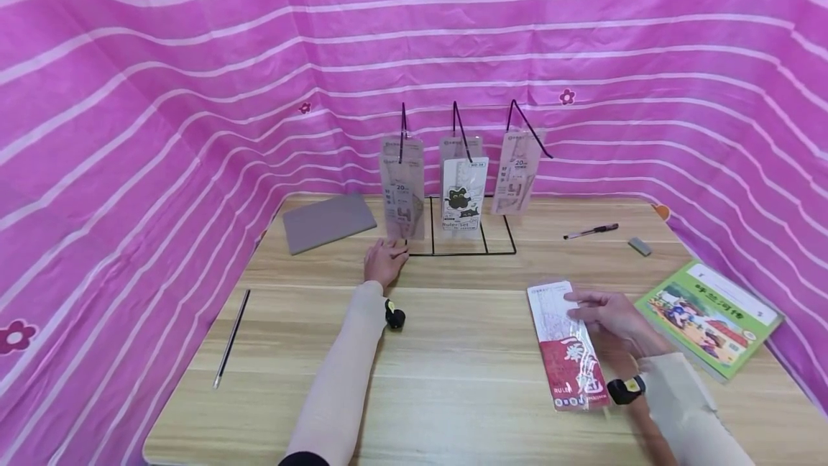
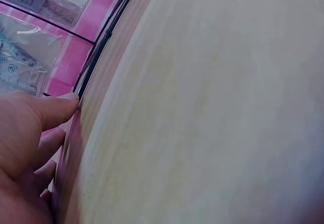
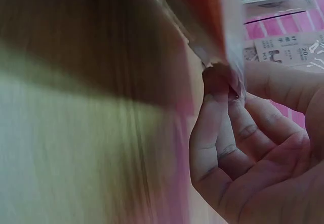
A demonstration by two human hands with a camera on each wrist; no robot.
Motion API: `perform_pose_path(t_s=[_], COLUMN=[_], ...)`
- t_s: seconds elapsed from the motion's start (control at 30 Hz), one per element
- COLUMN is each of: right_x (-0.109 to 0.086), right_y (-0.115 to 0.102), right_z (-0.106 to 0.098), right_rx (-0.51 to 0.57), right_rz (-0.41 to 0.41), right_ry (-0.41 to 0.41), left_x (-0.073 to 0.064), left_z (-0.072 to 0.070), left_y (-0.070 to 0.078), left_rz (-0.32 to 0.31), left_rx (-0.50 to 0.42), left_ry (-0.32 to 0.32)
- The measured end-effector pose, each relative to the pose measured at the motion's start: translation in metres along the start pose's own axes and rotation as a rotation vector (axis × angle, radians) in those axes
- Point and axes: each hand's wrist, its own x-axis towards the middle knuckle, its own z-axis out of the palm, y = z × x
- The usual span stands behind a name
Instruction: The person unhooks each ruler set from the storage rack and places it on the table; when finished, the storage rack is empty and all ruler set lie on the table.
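A ruler set in a clear pouch with a red and white card (image 1: 569, 351) is held over the right part of the table. My right hand (image 1: 611, 316) pinches its edge between thumb and fingers, as the right wrist view also shows. My left hand (image 1: 386, 262) grips the front left corner of a black wire display rack (image 1: 462, 254), its thumb on the wire in the left wrist view. On the rack's hooks hang ruler set packs: grey-looking ones on the left (image 1: 404, 200), a pack with black cats (image 1: 464, 196) in the middle, a pinkish pack (image 1: 516, 175) on the right.
A grey notebook (image 1: 330, 223) lies left of the rack, and a slim dark pen (image 1: 231, 338) nearer on the left. To the right are a black pen (image 1: 591, 231), a grey eraser (image 1: 640, 247) and a green picture book (image 1: 711, 316). Pink striped cloth (image 1: 414, 34) surrounds the table.
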Motion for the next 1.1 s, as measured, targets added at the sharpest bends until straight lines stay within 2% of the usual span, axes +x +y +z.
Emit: perform_pose_path(t_s=[0.27, 0.43, 0.7, 0.8, 0.93, 1.1], right_x=[0.002, 0.003, 0.006, 0.007, 0.016, 0.040], right_y=[0.004, 0.005, 0.000, -0.005, -0.018, -0.039], right_z=[0.000, 0.001, 0.002, -0.002, -0.010, -0.018], right_rx=[-0.186, -0.310, -0.414, -0.415, -0.408, -0.364], right_rz=[0.022, -0.001, -0.019, -0.027, -0.098, -0.263], right_ry=[0.005, 0.016, 0.020, 0.009, 0.041, 0.162], left_x=[0.000, 0.001, 0.000, 0.000, 0.001, 0.000], left_z=[-0.001, -0.002, -0.004, -0.003, -0.004, -0.003], left_y=[0.000, 0.003, 0.004, 0.004, 0.005, 0.005], left_rz=[-0.024, -0.017, -0.023, -0.021, -0.033, -0.030], left_rx=[-0.001, 0.028, 0.025, 0.019, 0.026, 0.033], left_ry=[-0.020, -0.025, -0.023, -0.026, -0.040, -0.040])
